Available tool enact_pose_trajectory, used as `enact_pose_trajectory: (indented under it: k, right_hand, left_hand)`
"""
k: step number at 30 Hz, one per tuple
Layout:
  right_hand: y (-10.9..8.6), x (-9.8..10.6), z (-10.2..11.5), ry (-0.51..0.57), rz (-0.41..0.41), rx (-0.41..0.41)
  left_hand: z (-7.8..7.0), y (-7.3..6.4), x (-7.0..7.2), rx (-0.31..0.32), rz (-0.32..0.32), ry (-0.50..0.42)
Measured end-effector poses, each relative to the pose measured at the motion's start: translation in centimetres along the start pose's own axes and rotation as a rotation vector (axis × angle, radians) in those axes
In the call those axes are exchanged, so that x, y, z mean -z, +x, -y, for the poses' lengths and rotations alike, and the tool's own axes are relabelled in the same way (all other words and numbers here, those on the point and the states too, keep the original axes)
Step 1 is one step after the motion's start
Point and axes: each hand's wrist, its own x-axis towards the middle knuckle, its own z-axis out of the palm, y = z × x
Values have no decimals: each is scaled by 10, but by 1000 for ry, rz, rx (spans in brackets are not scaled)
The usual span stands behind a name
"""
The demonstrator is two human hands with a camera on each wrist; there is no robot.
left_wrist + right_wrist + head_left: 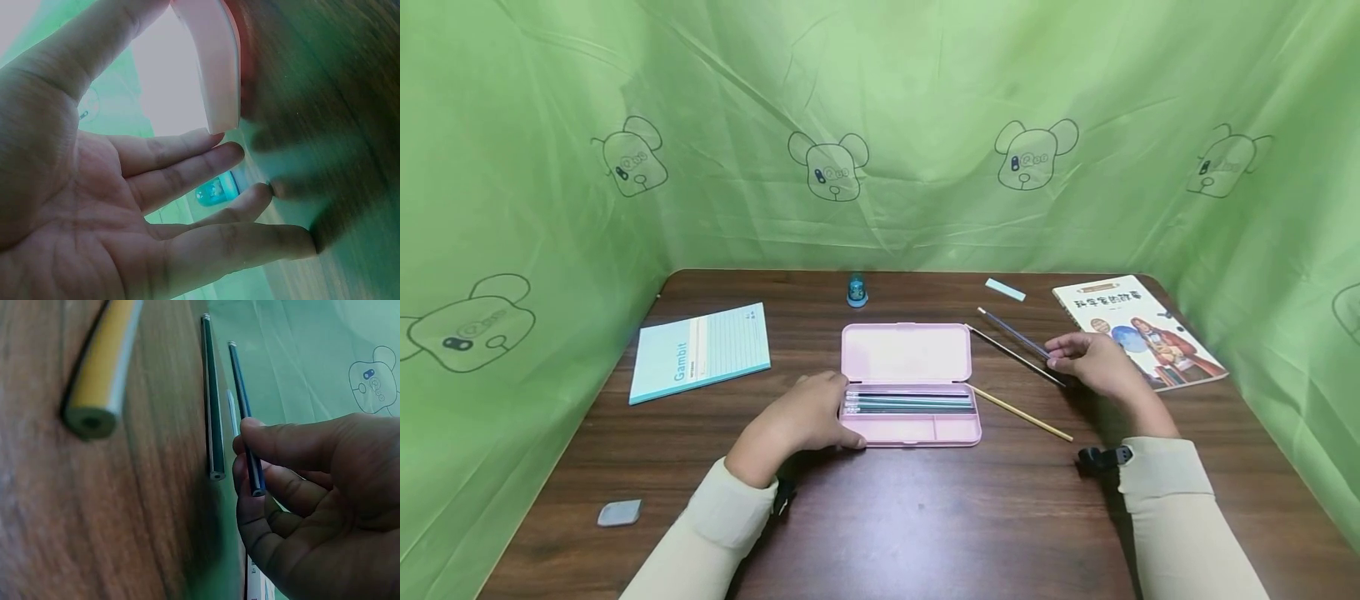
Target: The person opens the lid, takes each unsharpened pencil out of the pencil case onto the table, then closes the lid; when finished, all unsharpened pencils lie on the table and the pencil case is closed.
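Observation:
The open pink pencil case (901, 430) lies mid-table with several dark and green pencils (910, 403) in its long compartment. My left hand (808, 410) holds the case's left end between thumb and index finger; in the left wrist view the other fingers (250, 240) stretch out beside it. To the right of the case, my right hand (1093, 360) pinches a blue pencil (1011, 330) near its unsharpened end, between thumb and fingertips. Beside that pencil lies a dark pencil (1015, 356), and nearer me a yellow pencil (1022, 413), its far end by the case.
A light-blue notebook (700, 353) lies at left, and a grey eraser (619, 513) at front left. Behind the case stands a small blue sharpener-like object (857, 292). A pale blue strip (1005, 289) lies at the back, and an illustrated book (1138, 333) beyond my right hand.

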Motion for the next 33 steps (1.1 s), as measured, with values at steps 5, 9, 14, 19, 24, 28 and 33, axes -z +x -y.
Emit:
enact_pose_trajectory:
  k: [5, 9, 14, 19, 24, 28, 33]
  right_hand:
    - [-1, 0, 0, -76, 8, -4]
    - [-1, -1, 0, -89, 15, -13]
    - [-1, -2, 1, -109, 15, -16]
    - [-1, -1, 2, -152, 17, -19]
    - [-1, -1, 1, -145, 19, -13]
    - [-1, -1, 3, -137, 21, -6]
    - [-2, -1, 15, -134, 19, 23]
  left_hand:
    - [0, 1, 0, -8, 3, 6]
    - [1, 1, 0, -14, 2, 9]
    - [2, 1, 0, -11, 0, 2]
    - [2, 1, -1, -12, -1, 4]
    - [2, 1, 0, -14, -1, 6]
    - [1, 1, 0, -9, -2, 4]
    - [2, 1, 0, -4, -2, 4]
